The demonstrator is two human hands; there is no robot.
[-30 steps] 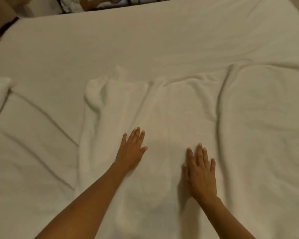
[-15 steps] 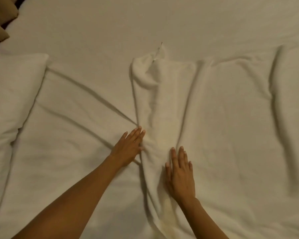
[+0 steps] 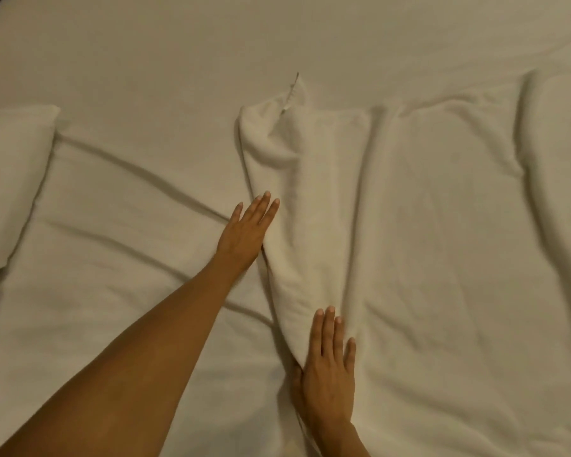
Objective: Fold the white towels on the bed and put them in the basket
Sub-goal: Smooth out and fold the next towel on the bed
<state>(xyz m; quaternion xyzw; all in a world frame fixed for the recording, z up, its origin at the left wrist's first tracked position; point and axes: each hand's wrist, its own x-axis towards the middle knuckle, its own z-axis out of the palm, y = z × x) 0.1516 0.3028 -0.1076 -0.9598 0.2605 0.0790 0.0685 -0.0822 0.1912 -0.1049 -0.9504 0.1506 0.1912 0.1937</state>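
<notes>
Towel, white and wrinkled, lies spread across the right half of the bed, its left edge rolled over into a long thick fold that runs from a bunched far corner with a small tag down toward the person, while a pillow sits at the bed's left edge. Left hand lies flat and open with fingers together against the fold's outer side, gripping nothing, and right hand presses flat and open on the fold's near end, also holding nothing
</notes>
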